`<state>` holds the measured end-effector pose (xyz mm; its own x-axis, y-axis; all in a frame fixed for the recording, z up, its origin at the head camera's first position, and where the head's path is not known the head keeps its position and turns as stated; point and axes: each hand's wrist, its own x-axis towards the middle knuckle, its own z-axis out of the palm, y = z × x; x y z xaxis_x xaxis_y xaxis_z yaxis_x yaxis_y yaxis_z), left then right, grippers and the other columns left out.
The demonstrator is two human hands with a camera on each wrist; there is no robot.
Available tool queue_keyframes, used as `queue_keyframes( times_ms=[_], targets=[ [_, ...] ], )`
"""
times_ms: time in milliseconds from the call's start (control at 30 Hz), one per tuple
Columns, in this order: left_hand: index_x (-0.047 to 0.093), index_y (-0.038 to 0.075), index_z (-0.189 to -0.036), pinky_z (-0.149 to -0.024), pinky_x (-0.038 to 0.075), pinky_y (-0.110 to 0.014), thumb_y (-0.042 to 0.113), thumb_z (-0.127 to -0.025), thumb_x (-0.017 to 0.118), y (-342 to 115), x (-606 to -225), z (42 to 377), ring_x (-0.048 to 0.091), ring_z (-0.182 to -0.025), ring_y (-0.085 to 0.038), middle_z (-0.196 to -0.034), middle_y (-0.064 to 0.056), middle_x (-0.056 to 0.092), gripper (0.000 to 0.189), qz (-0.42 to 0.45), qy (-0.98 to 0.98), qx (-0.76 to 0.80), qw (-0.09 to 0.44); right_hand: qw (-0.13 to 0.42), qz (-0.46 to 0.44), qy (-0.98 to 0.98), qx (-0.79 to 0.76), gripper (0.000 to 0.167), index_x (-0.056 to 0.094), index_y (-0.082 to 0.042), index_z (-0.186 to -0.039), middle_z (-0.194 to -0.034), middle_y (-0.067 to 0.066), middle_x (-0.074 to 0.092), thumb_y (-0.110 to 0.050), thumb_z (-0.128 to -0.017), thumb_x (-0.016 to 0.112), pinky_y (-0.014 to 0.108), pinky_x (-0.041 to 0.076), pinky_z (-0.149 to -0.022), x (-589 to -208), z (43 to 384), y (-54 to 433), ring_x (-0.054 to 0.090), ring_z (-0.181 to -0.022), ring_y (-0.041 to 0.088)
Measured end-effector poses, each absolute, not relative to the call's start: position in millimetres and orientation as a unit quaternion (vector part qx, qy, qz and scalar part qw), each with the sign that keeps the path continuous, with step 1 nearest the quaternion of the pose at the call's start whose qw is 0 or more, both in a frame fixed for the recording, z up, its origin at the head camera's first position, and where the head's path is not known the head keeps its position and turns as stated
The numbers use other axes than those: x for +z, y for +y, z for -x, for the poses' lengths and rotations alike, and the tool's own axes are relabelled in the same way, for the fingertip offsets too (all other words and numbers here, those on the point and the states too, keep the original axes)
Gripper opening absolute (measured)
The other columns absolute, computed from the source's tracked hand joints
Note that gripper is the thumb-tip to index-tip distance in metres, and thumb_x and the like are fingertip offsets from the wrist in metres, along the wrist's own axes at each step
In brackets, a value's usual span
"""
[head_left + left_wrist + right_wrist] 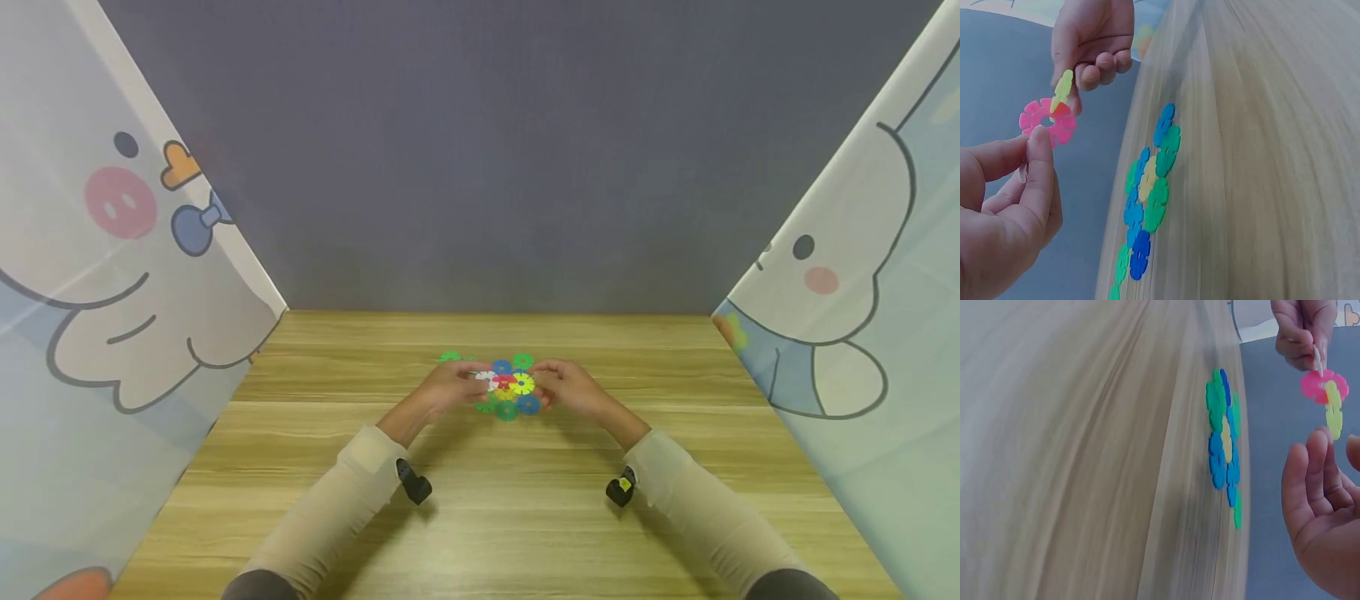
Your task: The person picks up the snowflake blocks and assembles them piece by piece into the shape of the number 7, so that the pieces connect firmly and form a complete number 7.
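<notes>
As the left hand pinches a white disc, notched pink disc, yellow disc crosswise, right hand loosely spread.

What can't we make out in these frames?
White disc: mostly covered by left fingers, left wrist view.
Green end disc: cut off by bottom edge, left wrist view.
Right thumb: cut off by right edge, right wrist view.
How pink disc and yellow disc slot together: too small, head view.
</notes>
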<state>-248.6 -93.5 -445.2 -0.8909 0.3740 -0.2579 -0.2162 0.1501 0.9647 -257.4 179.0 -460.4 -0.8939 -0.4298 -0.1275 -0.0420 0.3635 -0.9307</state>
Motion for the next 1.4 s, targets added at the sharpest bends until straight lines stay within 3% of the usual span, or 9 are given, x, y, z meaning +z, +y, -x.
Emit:
queue_keyframes(
  times_ms=[200,333,433,733,1000,1167,1400],
  targets=[
    [0.058,0.002,-0.141,-0.102,0.056,-0.042,0.006,-0.098,0.067,-100,-443,248,0.072,-0.1,-0.025,-0.106,-0.009,0.059,0.044,-0.053,0.725,0.65,0.22,0.151,0.154,0.843,-0.492,0.036,0.06,0.001,-0.134,-0.08,0.014,0.063,-0.02,-0.106,0.051,0.037,0.06,-0.073,-462,262,181,0.057,-0.069,0.017],
    [0.059,0.003,-0.141,-0.097,0.059,-0.033,0.005,-0.098,0.067,-101,-442,248,0.07,-0.11,-0.031,-0.106,-0.008,0.057,0.044,-0.048,0.715,0.66,0.225,0.123,0.186,0.876,-0.427,0.029,0.066,-0.002,-0.126,-0.088,0.016,0.07,-0.018,-0.103,0.058,0.03,0.055,-0.059,-466,265,182,0.06,-0.064,0.017],
    [0.057,0.002,-0.142,-0.094,0.06,-0.029,0.004,-0.098,0.066,-102,-442,248,0.069,-0.112,-0.032,-0.107,-0.008,0.056,0.044,-0.05,0.71,0.665,0.227,0.108,0.214,0.895,-0.375,0.026,0.068,-0.004,-0.122,-0.092,0.011,0.071,-0.017,-0.1,0.063,0.027,0.052,-0.055,-469,266,182,0.061,-0.064,0.015],
    [0.056,0.0,-0.142,-0.095,0.059,-0.029,0.002,-0.099,0.064,-103,-443,249,0.066,-0.119,-0.036,-0.116,-0.011,0.059,0.045,-0.049,0.706,0.668,0.229,0.115,0.268,0.912,-0.289,0.035,0.068,-0.002,-0.126,-0.076,-0.003,0.063,-0.016,-0.094,0.073,0.023,0.049,-0.061,-478,266,177,0.053,-0.063,0.008],
    [0.052,-0.003,-0.145,-0.093,0.06,-0.028,0.001,-0.099,0.063,-102,-441,250,0.067,-0.117,-0.035,-0.119,-0.012,0.059,0.047,-0.042,0.702,0.672,0.23,0.083,0.291,0.926,-0.224,0.032,0.072,-0.009,-0.124,-0.068,-0.006,0.054,-0.016,-0.092,0.075,0.021,0.038,-0.055,-479,261,171,0.043,-0.059,0.006],
    [0.053,-0.003,-0.144,-0.093,0.06,-0.028,-0.001,-0.099,0.062,-102,-441,250,0.065,-0.12,-0.039,-0.117,-0.012,0.062,0.046,-0.032,0.7,0.676,0.228,0.078,0.285,0.926,-0.234,0.031,0.072,-0.007,-0.122,-0.07,-0.005,0.053,-0.014,-0.091,0.076,0.021,0.038,-0.055,-480,260,170,0.044,-0.061,0.008],
    [0.052,-0.003,-0.145,-0.093,0.06,-0.029,0.002,-0.099,0.063,-104,-442,250,0.071,-0.108,-0.026,-0.121,-0.013,0.062,0.047,-0.043,0.707,0.667,0.231,0.086,0.27,0.926,-0.249,0.028,0.071,-0.005,-0.117,-0.078,-0.001,0.058,-0.012,-0.09,0.077,0.025,0.046,-0.064,-480,259,168,0.05,-0.069,0.012]
  ],
)
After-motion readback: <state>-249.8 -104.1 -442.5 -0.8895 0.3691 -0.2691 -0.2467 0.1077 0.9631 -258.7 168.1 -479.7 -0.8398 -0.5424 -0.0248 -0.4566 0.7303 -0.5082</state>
